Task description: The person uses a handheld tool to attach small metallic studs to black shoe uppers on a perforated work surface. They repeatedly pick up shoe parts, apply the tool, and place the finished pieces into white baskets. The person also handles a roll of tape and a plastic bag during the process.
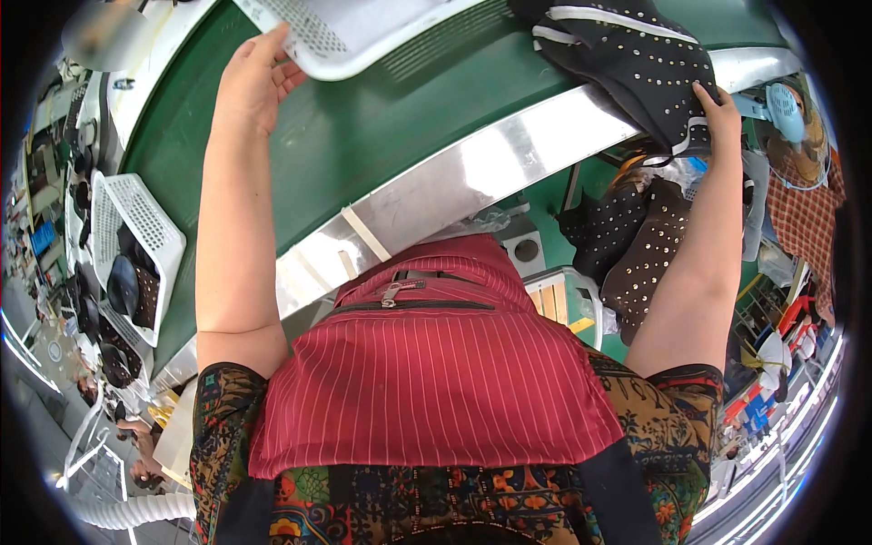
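Worn: red panel, pale pinstripes, dark zip with metal pull at far part. Dark straps, left and right. Shirt: short sleeves, multicoloured floral print.

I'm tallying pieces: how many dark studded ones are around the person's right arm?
3: the upper piece, touched by the right hand; below it, side by side, the lower-left piece and lower-right piece. Others may be hidden.

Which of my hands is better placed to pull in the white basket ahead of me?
Probably your left hand: it's right at the basket. Your right hand is farther off, at a studded black piece.
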A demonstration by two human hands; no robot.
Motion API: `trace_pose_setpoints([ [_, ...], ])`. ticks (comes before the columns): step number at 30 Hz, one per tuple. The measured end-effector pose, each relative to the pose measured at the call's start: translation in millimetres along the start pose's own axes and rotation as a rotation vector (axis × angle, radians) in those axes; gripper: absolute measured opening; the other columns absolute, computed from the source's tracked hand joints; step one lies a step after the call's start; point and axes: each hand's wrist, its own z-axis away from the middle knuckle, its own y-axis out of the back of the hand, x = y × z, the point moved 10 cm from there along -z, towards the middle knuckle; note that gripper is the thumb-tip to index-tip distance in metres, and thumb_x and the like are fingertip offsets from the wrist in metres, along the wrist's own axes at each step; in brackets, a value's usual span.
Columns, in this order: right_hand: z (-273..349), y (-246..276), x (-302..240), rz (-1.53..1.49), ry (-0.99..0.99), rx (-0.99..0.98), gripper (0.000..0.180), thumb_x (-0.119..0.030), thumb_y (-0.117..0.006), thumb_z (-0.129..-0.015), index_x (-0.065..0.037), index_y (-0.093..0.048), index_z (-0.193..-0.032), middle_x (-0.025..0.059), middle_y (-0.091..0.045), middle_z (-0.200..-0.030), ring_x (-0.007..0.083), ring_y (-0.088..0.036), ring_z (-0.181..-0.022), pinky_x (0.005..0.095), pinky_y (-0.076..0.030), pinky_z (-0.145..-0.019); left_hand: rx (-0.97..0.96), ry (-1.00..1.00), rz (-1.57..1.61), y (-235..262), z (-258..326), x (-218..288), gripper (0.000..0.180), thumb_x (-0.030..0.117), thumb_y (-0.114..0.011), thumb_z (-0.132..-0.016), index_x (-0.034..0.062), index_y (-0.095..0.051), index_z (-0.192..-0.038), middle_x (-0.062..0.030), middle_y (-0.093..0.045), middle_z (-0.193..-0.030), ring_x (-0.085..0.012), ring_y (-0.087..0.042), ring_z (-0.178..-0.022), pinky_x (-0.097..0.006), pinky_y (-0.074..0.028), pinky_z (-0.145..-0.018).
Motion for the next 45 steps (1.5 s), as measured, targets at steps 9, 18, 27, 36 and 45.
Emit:
trace_pose_setpoints([
  [9,50.9,6.6,-48.5,0.344,0.386,0.245,0.062,-0.039,-0.069,-0.073,0.001,-0.054,-0.117,0.0220,-0.059,-0.112,0.0350,-0.057,-0.106,0.0400,-0.044,-0.090,0.237,-0.160,-0.118,76.4,99.8,-29.3,0.048,0.029,-0.054,-0.092,0.0002,-0.042,-0.129,-0.0161,-0.055,-0.120,-0.0224,-0.058,-0.104,-0.033,-0.043,-0.091],
  [18,25.0,4.2,-75.1,0.764,0.370,0.284,0.079,-0.046,-0.072,-0.068,0.000,-0.046,-0.128,0.0221,-0.055,-0.121,0.0364,-0.052,-0.113,0.0454,-0.041,-0.095,0.508,-0.353,-0.102,144.8,222.4,-102.6,0.033,0.004,-0.054,-0.090,0.0020,-0.047,-0.122,-0.0105,-0.057,-0.113,-0.0128,-0.056,-0.095,-0.025,-0.044,-0.086],
  [27,206.1,-3.9,-205.1,0.199,1.178,0.449,0.038,-0.026,-0.062,-0.085,-0.001,-0.059,-0.114,0.0153,-0.060,-0.112,0.0292,-0.055,-0.103,0.0368,-0.042,-0.090,0.972,-0.367,-0.034,191.1,351.1,-161.3,0.025,0.012,-0.050,-0.093,0.0011,-0.052,-0.116,-0.0101,-0.063,-0.103,-0.0153,-0.061,-0.088,-0.027,-0.046,-0.079],
  [36,359.4,-59.5,-241.2,-0.268,1.491,-0.241,0.016,-0.007,-0.048,-0.093,0.004,-0.060,-0.093,0.0102,-0.062,-0.089,0.0181,-0.059,-0.082,0.0273,-0.046,-0.078,1.175,-0.096,0.082,156.1,455.6,-268.0,0.015,0.015,-0.057,-0.091,0.0003,-0.061,-0.095,-0.0018,-0.060,-0.070,-0.0078,-0.056,-0.068,-0.022,-0.044,-0.066],
  [45,472.4,-108.6,-246.5,-0.331,1.645,-0.482,0.004,-0.001,-0.058,-0.083,0.002,-0.060,-0.085,0.0126,-0.061,-0.081,0.0255,-0.059,-0.074,0.0317,-0.046,-0.070,1.172,-0.090,-0.069,157.2,508.0,-297.5,0.029,0.021,-0.047,-0.096,-0.0014,-0.059,-0.083,-0.0042,-0.058,-0.067,-0.0115,-0.056,-0.068,-0.026,-0.044,-0.065],
])
